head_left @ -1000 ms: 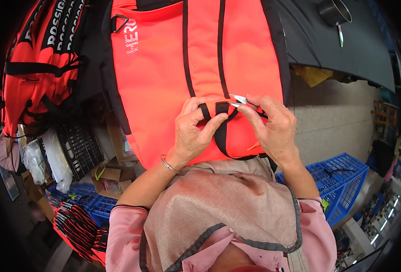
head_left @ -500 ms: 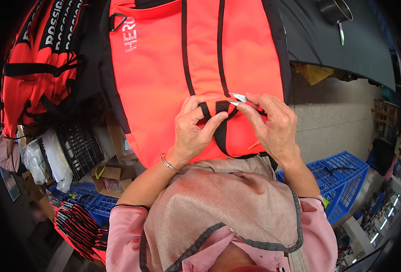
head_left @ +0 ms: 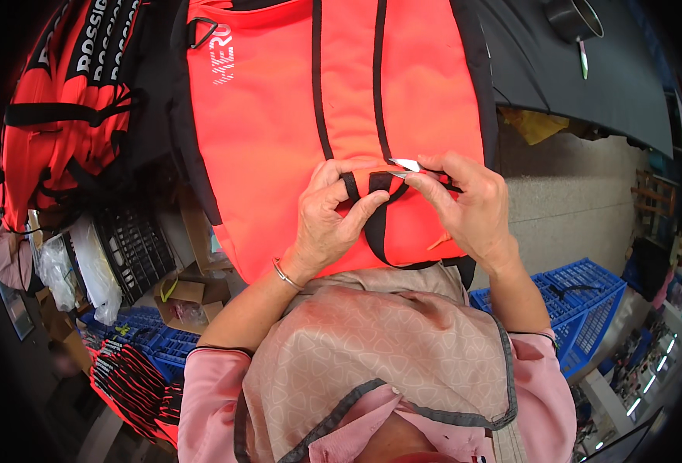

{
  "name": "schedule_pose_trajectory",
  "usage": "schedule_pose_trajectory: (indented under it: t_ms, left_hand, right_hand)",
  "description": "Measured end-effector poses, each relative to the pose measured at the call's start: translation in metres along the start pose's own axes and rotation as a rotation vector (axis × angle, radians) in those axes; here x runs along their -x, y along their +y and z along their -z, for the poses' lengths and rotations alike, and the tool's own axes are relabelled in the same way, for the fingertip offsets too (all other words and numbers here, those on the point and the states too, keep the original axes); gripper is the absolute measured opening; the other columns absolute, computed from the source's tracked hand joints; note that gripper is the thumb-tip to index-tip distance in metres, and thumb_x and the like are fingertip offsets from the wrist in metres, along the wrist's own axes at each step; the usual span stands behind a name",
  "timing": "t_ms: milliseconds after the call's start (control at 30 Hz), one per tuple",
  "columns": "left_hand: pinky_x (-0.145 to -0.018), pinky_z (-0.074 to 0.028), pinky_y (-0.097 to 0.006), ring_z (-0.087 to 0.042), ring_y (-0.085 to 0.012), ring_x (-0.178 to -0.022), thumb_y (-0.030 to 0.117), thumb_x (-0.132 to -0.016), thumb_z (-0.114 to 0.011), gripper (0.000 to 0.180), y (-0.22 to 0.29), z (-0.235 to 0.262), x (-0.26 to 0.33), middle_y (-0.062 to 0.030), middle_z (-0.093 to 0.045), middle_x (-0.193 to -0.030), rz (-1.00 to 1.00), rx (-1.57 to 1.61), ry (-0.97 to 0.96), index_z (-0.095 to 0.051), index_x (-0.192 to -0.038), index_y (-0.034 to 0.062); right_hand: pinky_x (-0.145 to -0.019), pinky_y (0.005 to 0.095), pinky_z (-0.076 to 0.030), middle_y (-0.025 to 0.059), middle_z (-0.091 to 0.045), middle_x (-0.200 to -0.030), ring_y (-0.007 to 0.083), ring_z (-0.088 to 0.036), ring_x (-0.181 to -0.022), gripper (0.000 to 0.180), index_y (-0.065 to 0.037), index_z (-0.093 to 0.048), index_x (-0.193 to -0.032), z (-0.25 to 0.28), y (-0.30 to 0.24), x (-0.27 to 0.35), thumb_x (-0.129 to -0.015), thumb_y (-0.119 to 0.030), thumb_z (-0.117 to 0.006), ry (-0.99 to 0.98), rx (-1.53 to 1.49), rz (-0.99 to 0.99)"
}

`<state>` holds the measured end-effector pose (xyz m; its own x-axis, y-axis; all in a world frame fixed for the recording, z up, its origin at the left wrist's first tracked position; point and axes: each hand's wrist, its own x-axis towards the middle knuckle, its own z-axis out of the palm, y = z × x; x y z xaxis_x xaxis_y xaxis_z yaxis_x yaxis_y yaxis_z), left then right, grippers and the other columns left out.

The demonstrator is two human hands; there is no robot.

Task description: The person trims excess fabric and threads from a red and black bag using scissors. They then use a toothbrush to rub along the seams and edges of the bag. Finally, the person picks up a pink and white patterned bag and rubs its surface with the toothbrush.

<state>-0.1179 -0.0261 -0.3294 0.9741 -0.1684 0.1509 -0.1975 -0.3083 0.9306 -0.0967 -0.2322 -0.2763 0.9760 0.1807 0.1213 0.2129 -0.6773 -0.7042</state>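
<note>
A bright orange-red bag (head_left: 271, 139) with black side panels and two black straps down its middle lies in front of me. My left hand (head_left: 333, 204) pinches a black webbing strap (head_left: 380, 182) and the orange fabric edge beside it near the bag's close end. In my right hand (head_left: 468, 201) is a small pair of thread snips (head_left: 405, 166), gripped between thumb and fingers. Their two silver blades stand apart and point left, at the strap by my left fingertips. The rest of the snips is hidden in the hand.
Similar orange-red and black bags (head_left: 71, 147) are stacked at the left. A dark metal pot (head_left: 574, 19) and a small white-and-green tool (head_left: 583, 60) rest on the dark table (head_left: 619, 100) at the far right. Blue plastic crates (head_left: 588, 309) and a cardboard box (head_left: 194, 297) stand lower down.
My right hand and the snips have shifted very slightly, the blades staying by the strap. The left hand keeps its pinch almost unmoved.
</note>
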Motion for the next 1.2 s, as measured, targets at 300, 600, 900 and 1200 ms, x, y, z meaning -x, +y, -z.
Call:
schedule_pose_trajectory:
  t_ms: [300,600,900,1200]
  left_hand:
    - [-0.087,-0.052,-0.032,-0.062,-0.0174,-0.103,0.014,-0.090,-0.076,0.021,0.003,0.003,-0.003,-0.0060,-0.066,-0.110,0.222,0.336,-0.025,-0.075,-0.109,0.0054]
    - [-0.088,-0.052,-0.032,-0.062,-0.0179,-0.105,0.012,-0.088,-0.077,0.022,-0.001,-0.001,-0.001,-0.0062,-0.067,-0.111,0.223,0.310,-0.043,-0.076,-0.109,0.0063]
    - [-0.095,-0.050,-0.035,-0.061,-0.0218,-0.109,0.007,-0.082,-0.079,0.021,-0.006,0.001,0.000,-0.0065,-0.068,-0.115,0.126,0.164,-0.081,-0.077,-0.104,0.0074]
    - [-0.092,-0.051,-0.035,-0.062,-0.0204,-0.108,0.011,-0.083,-0.080,0.023,-0.003,0.000,-0.001,-0.0063,-0.070,-0.115,0.158,0.163,-0.060,-0.077,-0.106,0.0094]
  right_hand:
    - [-0.074,0.0255,-0.050,0.0048,-0.068,-0.086,0.0093,-0.062,-0.081,0.023,0.003,-0.066,-0.103,0.003,0.006,-0.018,-0.095,-0.018,-0.071,-0.112,-0.855,-0.482]
    - [-0.078,0.0299,-0.054,0.0103,-0.069,-0.096,0.0161,-0.067,-0.087,0.028,0.001,-0.067,-0.109,-0.003,-0.005,-0.014,-0.084,-0.006,-0.077,-0.049,-0.458,-0.201]
    - [-0.063,0.0382,-0.051,0.0105,-0.057,-0.091,0.0283,-0.065,-0.076,0.026,-0.003,-0.062,-0.096,-0.011,0.006,-0.023,-0.073,0.008,-0.068,-0.293,-0.137,0.205]
    - [-0.066,0.0373,-0.052,0.0103,-0.061,-0.093,0.0275,-0.067,-0.083,0.028,-0.003,-0.063,-0.105,0.004,0.024,0.000,-0.079,0.001,-0.073,-0.072,-0.092,0.030]
